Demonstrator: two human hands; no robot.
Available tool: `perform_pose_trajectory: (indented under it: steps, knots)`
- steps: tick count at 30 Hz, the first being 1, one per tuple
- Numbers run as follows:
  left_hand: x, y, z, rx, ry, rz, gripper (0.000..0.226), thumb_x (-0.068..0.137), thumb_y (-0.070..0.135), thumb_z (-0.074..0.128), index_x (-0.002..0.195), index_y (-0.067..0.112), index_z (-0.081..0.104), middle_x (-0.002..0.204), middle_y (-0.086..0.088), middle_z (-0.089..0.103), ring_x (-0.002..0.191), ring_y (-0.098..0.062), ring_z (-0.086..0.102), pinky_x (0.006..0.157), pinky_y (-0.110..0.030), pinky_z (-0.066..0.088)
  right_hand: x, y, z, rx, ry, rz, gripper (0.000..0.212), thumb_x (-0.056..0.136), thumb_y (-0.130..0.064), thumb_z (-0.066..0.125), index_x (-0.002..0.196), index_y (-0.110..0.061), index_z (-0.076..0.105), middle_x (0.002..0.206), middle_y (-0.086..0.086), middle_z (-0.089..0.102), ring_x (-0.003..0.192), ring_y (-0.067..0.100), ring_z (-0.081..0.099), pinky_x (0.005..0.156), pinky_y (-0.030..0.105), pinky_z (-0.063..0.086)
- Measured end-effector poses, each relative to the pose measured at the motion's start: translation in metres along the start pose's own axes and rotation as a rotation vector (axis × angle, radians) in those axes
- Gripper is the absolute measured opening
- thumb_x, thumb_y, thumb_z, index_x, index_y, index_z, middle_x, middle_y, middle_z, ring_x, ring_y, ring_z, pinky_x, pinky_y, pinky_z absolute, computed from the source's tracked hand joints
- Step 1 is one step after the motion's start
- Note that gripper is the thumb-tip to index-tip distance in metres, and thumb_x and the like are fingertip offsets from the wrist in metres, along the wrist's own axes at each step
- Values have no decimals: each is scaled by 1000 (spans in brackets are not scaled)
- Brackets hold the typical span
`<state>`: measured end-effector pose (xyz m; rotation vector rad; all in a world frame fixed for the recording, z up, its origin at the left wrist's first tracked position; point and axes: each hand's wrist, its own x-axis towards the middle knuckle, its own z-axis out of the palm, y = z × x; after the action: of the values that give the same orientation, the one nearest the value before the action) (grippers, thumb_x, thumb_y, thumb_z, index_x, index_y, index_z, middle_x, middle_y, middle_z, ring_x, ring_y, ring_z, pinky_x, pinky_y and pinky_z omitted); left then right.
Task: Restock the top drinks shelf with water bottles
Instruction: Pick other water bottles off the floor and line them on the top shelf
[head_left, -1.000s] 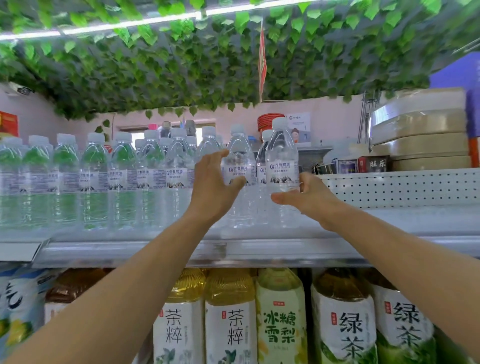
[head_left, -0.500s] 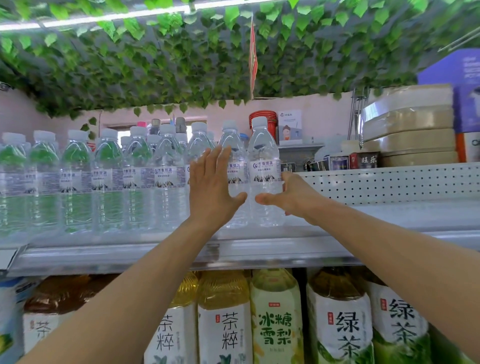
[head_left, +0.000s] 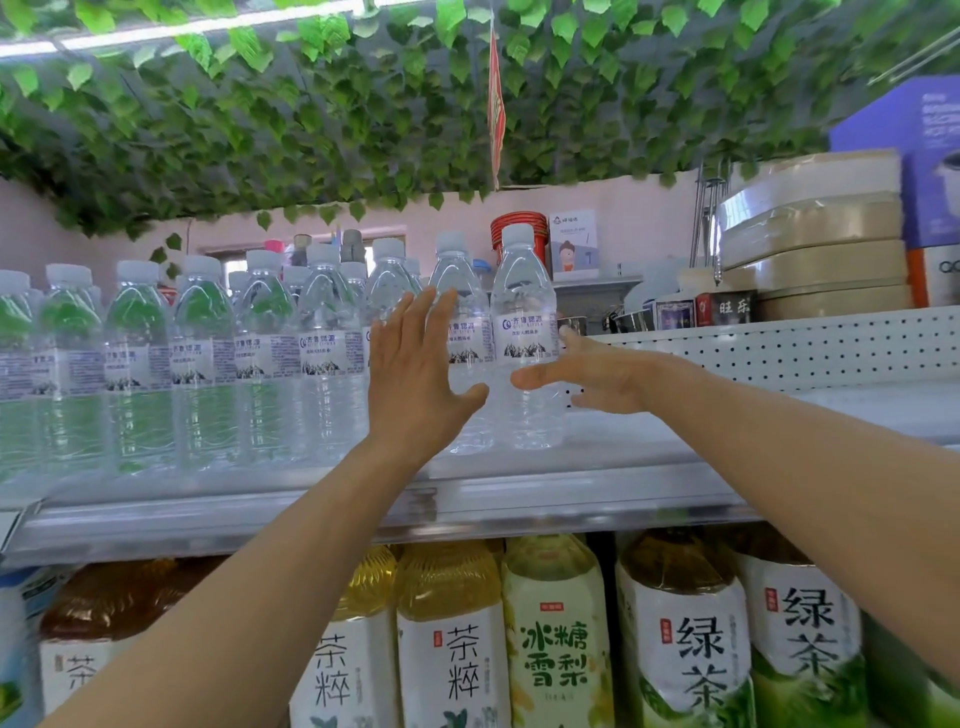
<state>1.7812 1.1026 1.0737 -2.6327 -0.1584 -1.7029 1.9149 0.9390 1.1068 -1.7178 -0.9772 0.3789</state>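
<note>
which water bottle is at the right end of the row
The water bottle just left of the right hand: no bottle stands to its right, only bare shelf.

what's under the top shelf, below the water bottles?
Under the top shelf stands a row of large tea bottles with yellow and green drinks. The forearms cover several bottles on the left; their bases are out of frame.

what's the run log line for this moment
left hand: open, flat | right hand: open beside end water bottle | top shelf: row upright

left hand (head_left: 415, 384) hides a water bottle's label; far-left water bottles (head_left: 15, 364) blurred, cut by edge.
</note>
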Motion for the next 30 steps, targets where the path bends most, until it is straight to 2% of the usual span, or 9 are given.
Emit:
perform_pose_trajectory:
  steps: [3,10,15,17,19,21,24,27,30]
  knots:
    - [0,0,-1,-9,-13,-3,96,83,40,75,157,25,15,165,0,11,153,-20,1,124,-41,-1,6,4,7,-54,-35,-7,114,59,-31,92,152,-35,26,155,0,39,146,27,29,118,61,19]
    - [0,1,-1,-20,-27,-10,96,82,38,75,157,25,16,165,0,12,153,-21,1,123,-43,-1,5,7,6,-95,-21,-42,118,53,-45,92,150,-40,25,155,-4,39,144,24,33,112,60,31]
    - [0,1,-4,-24,-39,-11,96,83,38,75,157,24,16,165,-2,13,153,-22,2,124,-44,1,-6,1,12,-150,6,-30,87,57,-50,87,130,-41,40,151,-7,43,142,21,35,113,59,30]
    - [-1,1,-8,-8,-64,-1,93,84,40,73,156,23,17,164,-2,14,152,-23,4,123,-44,3,-15,-2,13,-205,50,-44,83,61,-52,84,133,-36,44,138,-11,53,135,20,42,107,53,38]
    - [-5,5,-15,41,-74,2,88,86,43,70,155,22,21,161,-3,21,151,-25,10,122,-45,5,-32,-3,16,-260,168,-125,72,73,-48,82,134,-35,45,118,-21,55,121,15,48,89,35,45]
    - [-15,14,-23,77,-43,-17,79,87,44,68,152,21,30,153,-3,35,145,-27,24,120,-48,13,-55,1,18,-385,383,-266,64,83,-42,77,137,-31,46,122,-17,54,113,10,49,87,29,45]
    - [-42,40,-35,-32,14,-45,57,90,39,66,141,21,48,138,-3,53,128,-27,46,109,-46,33,-101,11,23,-681,631,-443,47,90,-38,68,133,-27,54,120,-12,60,103,8,59,92,41,51]
    - [-82,79,-42,-163,11,-1,41,91,33,65,130,26,56,126,5,59,110,-18,58,85,-39,48,-155,25,26,-945,649,-515,32,93,-39,61,124,-30,60,120,-14,62,102,8,61,85,37,51]
    - [-122,118,-46,-223,-35,22,35,90,34,66,124,30,58,112,14,62,88,-7,61,69,-31,50,-212,48,20,-1041,626,-520,31,93,-39,59,123,-28,61,113,-10,62,98,13,62,75,34,48]
